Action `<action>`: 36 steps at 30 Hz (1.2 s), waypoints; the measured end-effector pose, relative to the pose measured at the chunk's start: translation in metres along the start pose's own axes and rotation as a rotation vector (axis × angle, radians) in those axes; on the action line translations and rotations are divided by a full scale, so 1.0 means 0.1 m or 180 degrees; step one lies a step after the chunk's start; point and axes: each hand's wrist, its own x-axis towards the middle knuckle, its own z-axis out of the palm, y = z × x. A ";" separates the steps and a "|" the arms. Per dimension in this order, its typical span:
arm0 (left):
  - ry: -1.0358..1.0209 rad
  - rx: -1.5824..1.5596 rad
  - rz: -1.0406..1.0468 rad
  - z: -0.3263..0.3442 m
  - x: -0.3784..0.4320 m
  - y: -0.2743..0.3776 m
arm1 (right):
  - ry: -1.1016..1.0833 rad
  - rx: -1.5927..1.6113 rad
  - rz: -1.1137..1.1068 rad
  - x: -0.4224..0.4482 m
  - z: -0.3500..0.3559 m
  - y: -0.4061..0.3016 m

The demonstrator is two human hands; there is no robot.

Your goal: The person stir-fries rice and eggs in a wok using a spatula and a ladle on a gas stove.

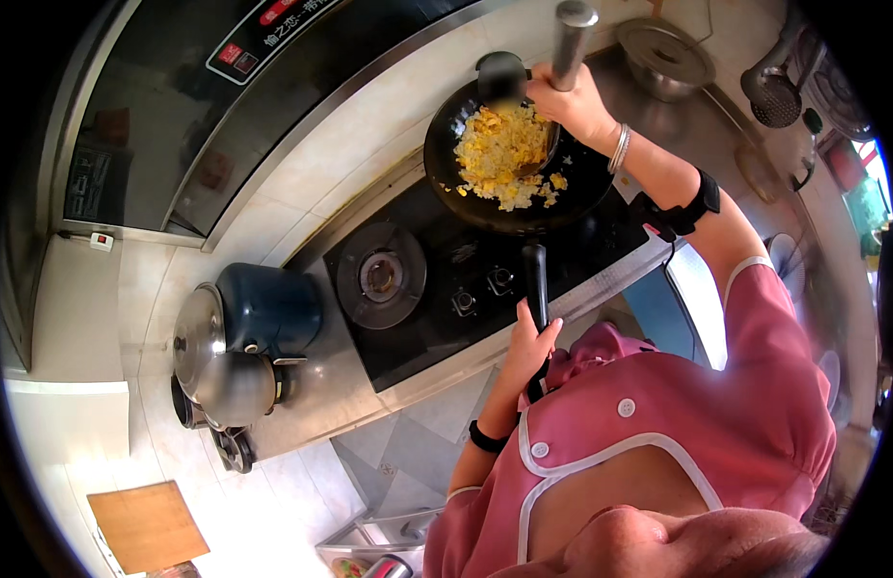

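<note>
A black wok (pixel 582 184) sits over the right side of the hob, with scrambled egg and what looks like rice (pixel 501 155) inside. My left hand (pixel 531 339) is closed around the wok's long black handle (pixel 536 271), on the side nearest my body. My right hand (pixel 571 105) grips the steel handle (pixel 574 43) of a cooking turner above the wok's far right rim. Its metal blade (pixel 553 148) dips into the food, partly hidden by my hand and the egg. Some loose bits lie toward the wok's near wall.
A bare gas burner (pixel 381 274) and two knobs (pixel 482 290) are on the black glass hob (pixel 417 339). Left stands a dark blue pot (pixel 269 303) beside a steel lid (pixel 199 338). Behind right is a lidded steel bowl (pixel 667 61). A range hood (pixel 287 123) overhangs the left side.
</note>
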 end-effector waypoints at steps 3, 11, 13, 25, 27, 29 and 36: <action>0.0020 0.0005 -0.0041 -0.01 -0.01 0.00 | 0.0313 0.0787 0.0446 0.05 -0.12 -0.10; -0.0031 0.0062 0.0012 -0.01 0.00 0.05 | 0.0298 0.0770 -0.0274 0.10 -0.20 0.20; -0.0005 0.0079 0.0021 -0.01 0.00 0.04 | 0.0348 0.1012 -0.0161 0.02 -0.15 0.32; -0.0010 0.0121 -0.0019 0.00 0.01 0.02 | 0.0874 0.1600 0.0181 -0.11 -0.25 0.11; 0.0000 0.0035 -0.0024 -0.01 0.02 0.03 | 0.1406 0.1893 0.0259 -0.12 -0.18 0.18; 0.0016 0.0083 -0.0023 0.00 0.01 0.05 | 0.1408 0.1956 0.0195 -0.12 -0.27 0.18; 0.0050 0.0105 -0.0039 -0.01 0.01 0.03 | 0.1106 0.2192 -0.0170 -0.02 -0.26 0.04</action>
